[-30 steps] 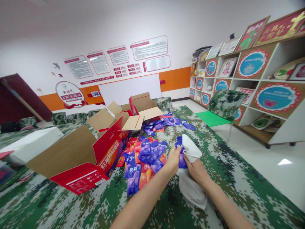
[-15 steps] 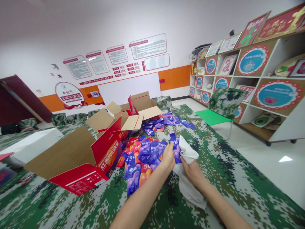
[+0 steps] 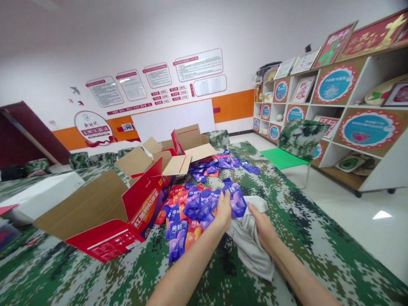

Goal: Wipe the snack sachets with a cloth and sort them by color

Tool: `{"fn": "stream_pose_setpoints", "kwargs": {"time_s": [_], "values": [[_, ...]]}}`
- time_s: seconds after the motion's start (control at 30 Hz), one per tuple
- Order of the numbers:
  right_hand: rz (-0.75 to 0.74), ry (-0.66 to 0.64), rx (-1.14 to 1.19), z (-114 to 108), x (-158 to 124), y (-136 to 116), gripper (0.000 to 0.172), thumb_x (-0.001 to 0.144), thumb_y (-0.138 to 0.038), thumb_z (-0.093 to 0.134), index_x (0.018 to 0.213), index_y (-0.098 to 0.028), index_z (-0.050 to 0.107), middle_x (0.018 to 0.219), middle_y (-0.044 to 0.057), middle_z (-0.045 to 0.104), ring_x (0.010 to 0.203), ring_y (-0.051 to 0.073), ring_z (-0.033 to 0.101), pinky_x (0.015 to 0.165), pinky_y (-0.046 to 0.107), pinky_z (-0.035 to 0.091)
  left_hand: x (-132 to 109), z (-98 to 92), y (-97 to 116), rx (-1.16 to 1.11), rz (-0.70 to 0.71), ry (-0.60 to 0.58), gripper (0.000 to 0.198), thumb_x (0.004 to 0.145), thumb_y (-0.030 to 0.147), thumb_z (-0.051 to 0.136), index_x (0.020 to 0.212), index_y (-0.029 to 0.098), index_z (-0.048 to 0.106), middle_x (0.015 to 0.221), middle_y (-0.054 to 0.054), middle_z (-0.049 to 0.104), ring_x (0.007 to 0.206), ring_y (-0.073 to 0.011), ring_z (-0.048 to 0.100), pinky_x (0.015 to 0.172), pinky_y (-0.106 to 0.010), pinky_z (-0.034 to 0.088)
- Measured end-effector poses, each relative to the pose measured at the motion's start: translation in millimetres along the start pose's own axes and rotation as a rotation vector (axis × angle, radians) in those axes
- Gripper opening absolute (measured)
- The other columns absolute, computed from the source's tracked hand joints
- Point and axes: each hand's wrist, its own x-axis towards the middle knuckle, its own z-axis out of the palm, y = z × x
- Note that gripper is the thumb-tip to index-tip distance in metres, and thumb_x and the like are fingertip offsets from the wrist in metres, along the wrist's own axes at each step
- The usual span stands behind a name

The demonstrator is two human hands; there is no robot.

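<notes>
My left hand [image 3: 224, 209] grips a purple drink pouch [image 3: 237, 201] by its left edge, holding it up above the table. My right hand [image 3: 262, 223] is closed on a grey-white cloth [image 3: 250, 244], which hangs down beneath and behind the pouch. The cloth's upper part lies close to the pouch's right edge; whether they touch I cannot tell. Left of my left hand lies a heap of purple and red pouches [image 3: 194, 202]. Farther back is a second heap of mostly purple pouches [image 3: 228, 162].
An open red carton [image 3: 105, 244] stands left of the pouches, with more opened cartons [image 3: 191, 138] behind. A white box [image 3: 44, 195] is at far left. The table has a camouflage cloth [image 3: 306, 255]. A green-seated chair [image 3: 283, 157] stands past its right edge, before shelves [image 3: 366, 170].
The cloth has come off the pouch's front and dropped lower, so more of the pouch shows. My right hand has shifted slightly to the right with the cloth.
</notes>
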Motion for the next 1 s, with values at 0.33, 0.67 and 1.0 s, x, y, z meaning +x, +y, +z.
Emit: {"fn": "stream_pose_setpoints", "kwargs": {"time_s": [0.33, 0.67, 1.0], "values": [[0.273, -0.047, 0.335, -13, 12, -22, 0.036, 0.077, -0.029, 0.054, 0.108, -0.013, 0.060, 0.097, 0.011, 0.069, 0.097, 0.025, 0.062, 0.089, 0.042, 0.046, 18, -35.3, 32, 0.835, 0.176, -0.299, 0.033, 0.085, 0.038, 0.036, 0.092, 0.014, 0.057, 0.097, -0.009, 0.063, 0.090, -0.0179, 0.055, 0.082, -0.029, 0.040], [0.042, 0.168, 0.214, -25, 24, -27, 0.035, 0.071, -0.031, 0.060, 0.099, -0.010, 0.061, 0.092, 0.011, 0.070, 0.096, 0.025, 0.062, 0.085, 0.043, 0.049, -10, -65.7, 39, 1.745, 0.347, -0.245, 0.030, 0.078, 0.035, 0.047, 0.093, 0.014, 0.061, 0.109, -0.015, 0.054, 0.105, -0.0284, 0.045, 0.090, -0.040, 0.031], [-0.266, 0.501, 0.204, -47, 33, -64, 0.034, 0.067, -0.030, 0.065, 0.095, -0.012, 0.062, 0.100, 0.007, 0.067, 0.097, 0.021, 0.061, 0.087, 0.037, 0.049, -3, -31.9, 47, 1.788, 0.607, -0.254, 0.039, 0.076, 0.038, 0.053, 0.105, 0.011, 0.054, 0.114, -0.017, 0.048, 0.107, -0.0294, 0.040, 0.092, -0.042, 0.028]]}}
